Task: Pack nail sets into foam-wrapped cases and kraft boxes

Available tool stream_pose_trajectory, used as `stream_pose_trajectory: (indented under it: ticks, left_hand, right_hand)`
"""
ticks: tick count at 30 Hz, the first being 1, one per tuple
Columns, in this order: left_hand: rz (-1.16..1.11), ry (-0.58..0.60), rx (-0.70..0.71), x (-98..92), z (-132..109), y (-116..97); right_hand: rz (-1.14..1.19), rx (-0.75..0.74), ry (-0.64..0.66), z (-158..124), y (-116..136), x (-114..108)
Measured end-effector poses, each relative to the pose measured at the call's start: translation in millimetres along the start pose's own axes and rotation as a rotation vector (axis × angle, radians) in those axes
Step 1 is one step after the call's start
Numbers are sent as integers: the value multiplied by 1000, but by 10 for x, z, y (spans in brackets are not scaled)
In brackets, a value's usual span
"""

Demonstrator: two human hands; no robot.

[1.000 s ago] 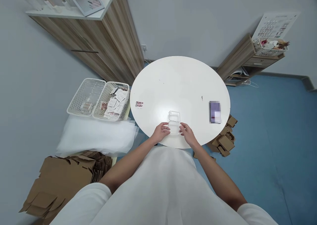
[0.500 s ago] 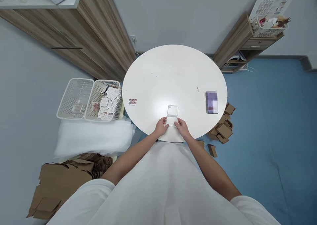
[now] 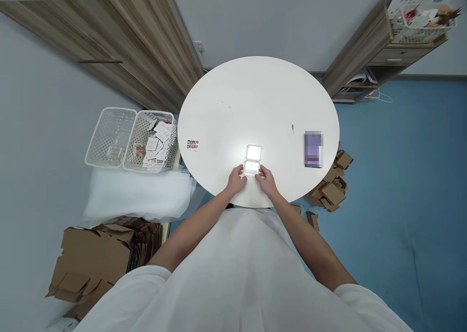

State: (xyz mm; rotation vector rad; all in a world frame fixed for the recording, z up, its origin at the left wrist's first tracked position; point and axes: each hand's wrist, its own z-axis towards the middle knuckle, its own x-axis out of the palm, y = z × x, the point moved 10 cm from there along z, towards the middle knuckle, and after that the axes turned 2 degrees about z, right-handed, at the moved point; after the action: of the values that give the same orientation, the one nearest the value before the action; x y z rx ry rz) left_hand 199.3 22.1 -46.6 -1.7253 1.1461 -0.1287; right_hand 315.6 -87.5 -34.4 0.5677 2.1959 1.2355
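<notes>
A small clear plastic hinged case [image 3: 252, 159] lies opened flat on the round white table [image 3: 255, 98], near its front edge. My left hand [image 3: 236, 180] pinches the near half of the case from the left. My right hand [image 3: 267, 181] pinches the same half from the right. The far half of the case rests on the table and glares under the light. A small card with red dots [image 3: 192, 144] lies at the table's left edge, apart from both hands.
A purple blurred box [image 3: 313, 149] lies on the table's right side. Two white mesh baskets [image 3: 109, 137], one with several packets [image 3: 155, 144], stand left on a white-covered surface. Flattened cardboard [image 3: 95, 259] lies lower left; small cardboard pieces [image 3: 330, 191] lie on the blue floor.
The case has come down to lie flatter on the table. Both hands stay on its near half. The camera has shifted slightly.
</notes>
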Motion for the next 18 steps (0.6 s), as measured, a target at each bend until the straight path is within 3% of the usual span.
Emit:
stream_pose_trajectory:
  ticks: [4, 12, 18]
  left_hand:
    - [-3, -36, 8, -6, -48, -26]
    - [-17, -39, 1, -3, -99, -1]
    - [-54, 9, 12, -64, -123, 54]
  right_hand:
    - [67, 24, 64, 1, -46, 31]
    - [45, 18, 63, 6, -94, 48]
    - [-23, -32, -80, -104, 12, -77]
